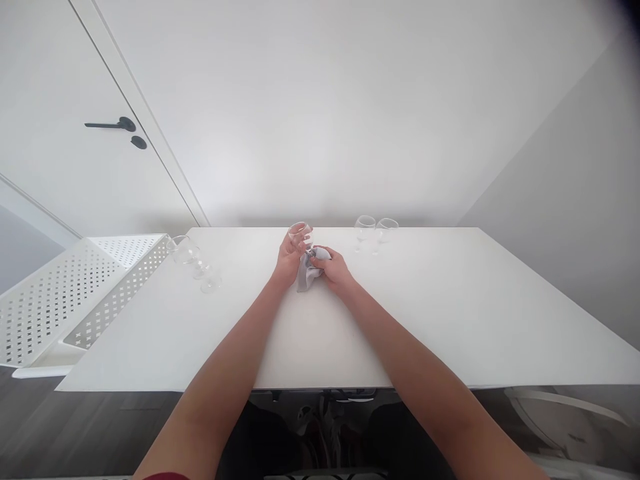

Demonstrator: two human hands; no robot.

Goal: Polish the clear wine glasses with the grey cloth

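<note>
Over the middle of the white table (430, 313), my left hand (289, 259) is closed around the bowl of a clear stemmed glass (301, 233). The glass has its rim up. My right hand (334, 265) grips a light grey cloth (307, 275) and presses it around the lower part of the glass. The cloth hides most of the stem and foot. One corner of the cloth hangs down between my hands.
Two stemmed glasses (365, 227) stand upright at the back, right of my hands. More clear glasses (185, 252) are at the table's left edge; their number is hard to tell. Beside that edge is a white perforated rack (45, 293). A wall rises behind the table.
</note>
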